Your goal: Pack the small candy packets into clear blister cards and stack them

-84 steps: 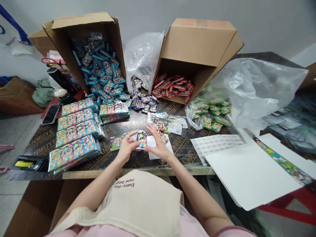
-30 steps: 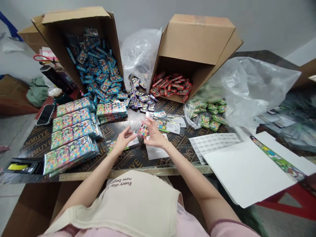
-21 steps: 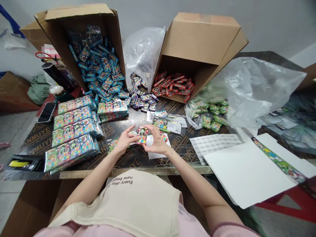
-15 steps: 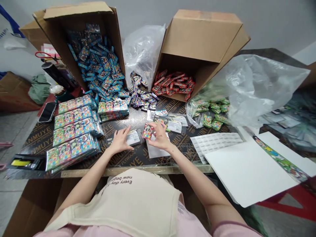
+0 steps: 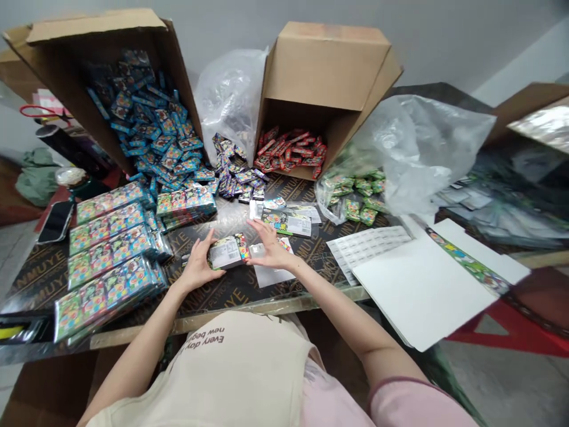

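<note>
A dark printed packet with a white label [image 5: 226,253] lies on the table between my two hands. My left hand [image 5: 198,265] curves round its left end, thumb along the near edge and fingers along the far edge. At the packet's right end is a small red candy box [image 5: 243,247], pinched by my right hand [image 5: 270,248] between thumb and fingers. Whether the red box is inside the packet or only against it, I cannot tell. A white sheet [image 5: 272,274] lies under my right hand. Just beyond are more labelled packets [image 5: 297,224].
At left are stacked multicoloured packs [image 5: 113,252] and a phone [image 5: 55,222]. Behind stand a carton of blue boxes [image 5: 178,77] and a carton of red boxes [image 5: 326,71], with purple packs [image 5: 235,169] between. Green packs [image 5: 367,198], a label sheet [image 5: 368,246] and white boards [image 5: 413,290] lie right.
My right hand has brought the red box left, up to the labelled packet. My left hand has closed in around the packet's left end. The view has shifted to the right.
</note>
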